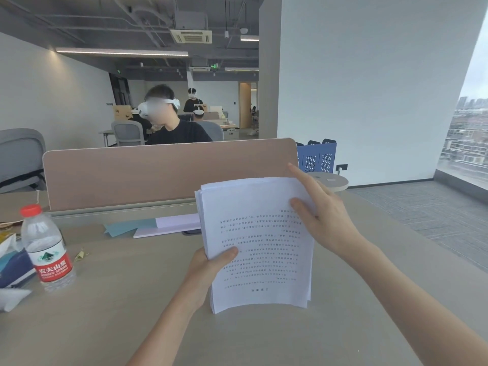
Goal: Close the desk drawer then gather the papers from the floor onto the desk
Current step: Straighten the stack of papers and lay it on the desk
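Note:
A stack of white printed papers (260, 249) stands on its lower edge on the beige desk (132, 313), curved and tilted slightly back. My left hand (208, 265) grips the stack's left edge, thumb on the front page. My right hand (324, 220) holds the upper right corner, thumb across the front and fingers behind. The desk drawer and the floor under the desk are out of view.
A water bottle (46, 249) with a red cap stands at the desk's left, beside packets and wrappers (12, 262). Teal and lilac sheets (155, 225) lie against the brown divider panel (169, 173). A person sits behind the divider. Grey carpet (433, 215) and a window lie to the right.

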A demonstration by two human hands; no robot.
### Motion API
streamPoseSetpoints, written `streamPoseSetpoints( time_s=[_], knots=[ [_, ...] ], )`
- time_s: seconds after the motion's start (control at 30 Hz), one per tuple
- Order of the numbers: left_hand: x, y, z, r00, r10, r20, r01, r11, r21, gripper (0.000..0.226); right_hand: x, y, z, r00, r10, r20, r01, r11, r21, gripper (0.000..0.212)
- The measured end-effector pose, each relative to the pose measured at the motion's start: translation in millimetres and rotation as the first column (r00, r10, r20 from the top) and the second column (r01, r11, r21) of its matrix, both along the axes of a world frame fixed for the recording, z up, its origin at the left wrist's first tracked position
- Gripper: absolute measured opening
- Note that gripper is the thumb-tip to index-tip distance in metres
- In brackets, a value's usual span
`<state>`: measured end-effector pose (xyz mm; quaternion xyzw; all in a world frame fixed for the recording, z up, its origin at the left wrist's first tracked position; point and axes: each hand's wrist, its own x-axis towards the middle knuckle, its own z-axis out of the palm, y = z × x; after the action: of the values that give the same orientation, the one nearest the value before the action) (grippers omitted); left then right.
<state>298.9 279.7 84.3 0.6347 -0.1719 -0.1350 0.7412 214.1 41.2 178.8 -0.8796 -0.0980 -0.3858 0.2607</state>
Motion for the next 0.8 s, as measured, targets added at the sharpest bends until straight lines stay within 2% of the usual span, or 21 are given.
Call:
streamPoseSetpoints(
  time_s=[0.2,0.3,0.33,0.37,0.4,0.47,0.5,0.57,0.7,0.8],
  knots=[
    [0,0,-1,1.000,-0.014,-0.003,0.014,1.000,0.001,0.037,0,2,5,1.000,-0.006,0.016,0.006,1.000,0.019,0.042],
    [0,1,-2,1.000,-0.019,-0.008,0.019,1.000,0.001,0.037,0,0,7,1.000,-0.007,-0.015,0.009,0.996,0.088,0.048],
    [0,1,-2,1.000,-0.025,-0.010,0.025,1.000,-0.001,0.035,0,0,4,0.998,0.024,-0.057,-0.014,0.985,0.171,0.056],
    [0,1,-3,1.000,-0.028,-0.013,0.028,1.000,-0.001,0.034,0,0,-1,0.992,0.093,-0.090,-0.060,0.947,0.317,0.063],
    [0,2,-5,0.999,-0.032,-0.016,0.032,0.999,0.000,0.033,0,2,-8,0.979,0.181,-0.090,-0.113,0.860,0.497,0.065],
    [0,3,-8,0.999,-0.038,-0.021,0.038,0.999,0.006,0.035,1,3,-29,0.956,0.286,-0.067,-0.144,0.656,0.741,0.049],
    [-1,3,-10,0.999,-0.038,-0.022,0.039,0.999,0.015,0.035,2,3,-41,0.952,0.294,-0.083,-0.120,0.608,0.785,0.039],
    [-3,2,-14,0.999,-0.037,-0.019,0.037,0.998,0.044,0.037,2,7,-65,0.944,0.298,-0.141,-0.064,0.585,0.808,0.028],
    [-6,-5,-16,0.999,0.025,-0.026,-0.024,0.998,0.056,0.039,5,19,-91,0.927,0.345,-0.148,-0.059,0.523,0.850,0.029],
    [-5,-8,-11,0.997,0.078,-0.007,-0.078,0.997,0.019,0.037,9,20,-86,0.948,0.305,-0.096,-0.084,0.529,0.844,0.028]
  ],
)
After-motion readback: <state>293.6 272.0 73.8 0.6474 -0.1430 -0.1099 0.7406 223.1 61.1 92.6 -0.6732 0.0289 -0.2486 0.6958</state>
